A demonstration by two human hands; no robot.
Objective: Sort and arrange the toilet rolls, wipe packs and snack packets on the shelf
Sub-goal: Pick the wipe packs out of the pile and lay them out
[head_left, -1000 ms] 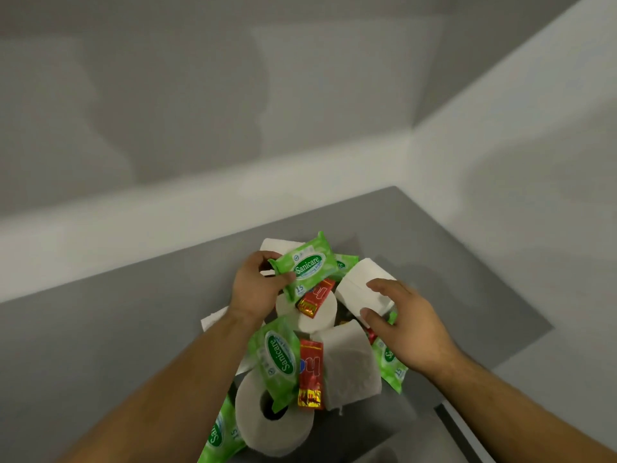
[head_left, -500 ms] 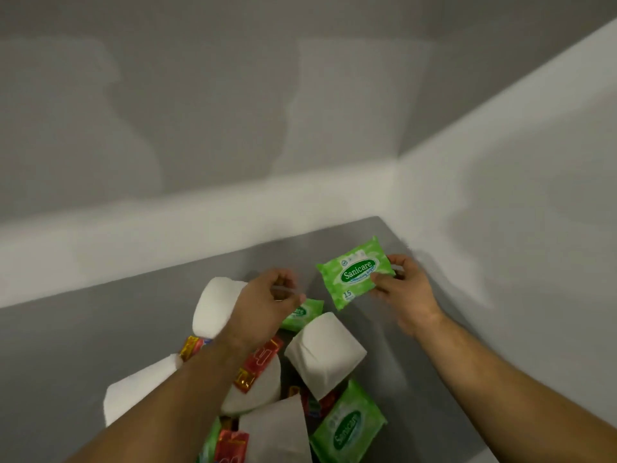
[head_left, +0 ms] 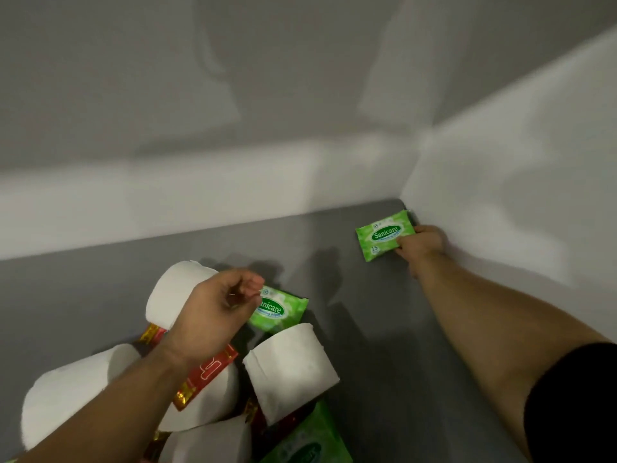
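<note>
My right hand [head_left: 421, 243] grips a green Sanicare wipe pack [head_left: 384, 235] in the far right corner of the grey shelf [head_left: 367, 329], close to the side wall. My left hand [head_left: 213, 315] hovers over the pile with its fingers curled and nothing in them. Under it lie a second green wipe pack [head_left: 278, 309], several white toilet rolls [head_left: 290, 367] and a red and gold snack packet [head_left: 207, 374]. A third wipe pack [head_left: 307, 442] shows at the bottom edge.
White walls [head_left: 500, 195] close the shelf at the back and on the right. Bare grey shelf surface lies to the left [head_left: 66, 289] and between the pile and the corner.
My right hand has carried the wipe pack from above the pile to the far right corner. My left hand stays over the pile, empty. The view has shifted closer.
</note>
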